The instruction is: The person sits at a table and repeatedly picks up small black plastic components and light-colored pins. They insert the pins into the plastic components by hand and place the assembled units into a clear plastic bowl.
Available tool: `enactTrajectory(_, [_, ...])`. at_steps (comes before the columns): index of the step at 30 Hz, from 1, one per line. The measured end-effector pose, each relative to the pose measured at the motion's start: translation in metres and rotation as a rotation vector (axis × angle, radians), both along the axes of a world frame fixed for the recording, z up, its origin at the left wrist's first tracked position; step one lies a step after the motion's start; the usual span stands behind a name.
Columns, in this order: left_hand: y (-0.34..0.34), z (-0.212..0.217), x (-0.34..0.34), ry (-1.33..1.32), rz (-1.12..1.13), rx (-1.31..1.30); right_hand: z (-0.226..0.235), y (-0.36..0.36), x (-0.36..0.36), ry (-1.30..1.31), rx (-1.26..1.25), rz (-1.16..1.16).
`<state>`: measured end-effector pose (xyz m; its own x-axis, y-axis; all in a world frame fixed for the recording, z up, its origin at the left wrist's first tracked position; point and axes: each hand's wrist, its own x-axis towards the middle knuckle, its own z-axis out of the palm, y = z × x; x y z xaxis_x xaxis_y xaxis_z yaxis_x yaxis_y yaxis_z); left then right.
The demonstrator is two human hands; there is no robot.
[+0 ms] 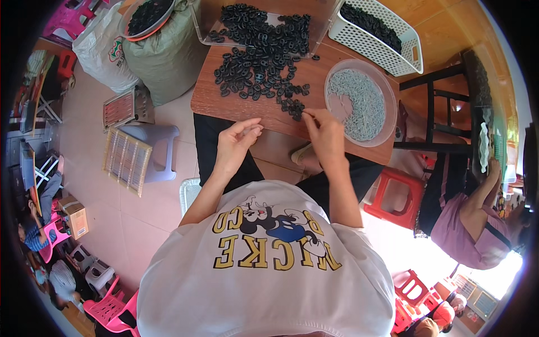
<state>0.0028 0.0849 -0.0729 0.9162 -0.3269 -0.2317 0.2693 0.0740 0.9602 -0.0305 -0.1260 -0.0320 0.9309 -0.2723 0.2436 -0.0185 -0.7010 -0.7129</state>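
Note:
My left hand (236, 145) is raised over my lap, close to the table's front edge. Its fingers are curled in toward the thumb, and anything between them is too small to make out. My right hand (327, 135) reaches over that edge with its fingertips pinched together, beside a small cluster of black oval pieces (292, 106). What the pinch holds, if anything, cannot be seen. Farther back spreads a large heap of the same black pieces (255, 70), each with holes. A round clear tub (388, 121) of small silvery screws (365, 104) stands to the right of my right hand.
Behind the heap, a clear plastic bin (199, 28) lies open toward the brown table (224, 106). A white basket (412, 53) of black parts is at far right. Sacks (163, 67) and a blue stool (163, 151) stand left; a red stool (393, 194) and another person (471, 224) are right.

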Motion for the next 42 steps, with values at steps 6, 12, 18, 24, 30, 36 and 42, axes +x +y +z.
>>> enactTrajectory(6, [-0.012,0.003,0.001,-0.076,-0.086,0.032,-0.027,0.013,0.004,-0.007,-0.226,-0.137])
enactTrajectory(12, [-0.02,0.009,-0.003,-0.085,-0.109,0.013,-0.037,0.009,0.008,-0.03,-0.23,-0.128])
enactTrajectory(18, [-0.027,0.019,0.001,-0.104,-0.093,0.033,-0.036,0.006,0.006,-0.175,0.057,-0.113])
enactTrajectory(24, [-0.057,0.046,0.015,-0.265,-0.153,0.132,-0.013,0.014,-0.033,-0.029,0.719,-0.057])
enactTrajectory(30, [-0.126,0.082,0.031,-0.622,-0.482,0.482,-0.038,0.005,-0.08,0.132,1.488,-0.017])
enactTrajectory(36, [-0.189,0.058,0.04,-0.993,-0.717,0.751,-0.048,-0.003,-0.102,0.096,1.428,-0.039])
enactTrajectory(42, [-0.208,0.05,0.041,-1.033,-0.825,0.984,-0.054,-0.018,-0.109,0.027,1.44,-0.051])
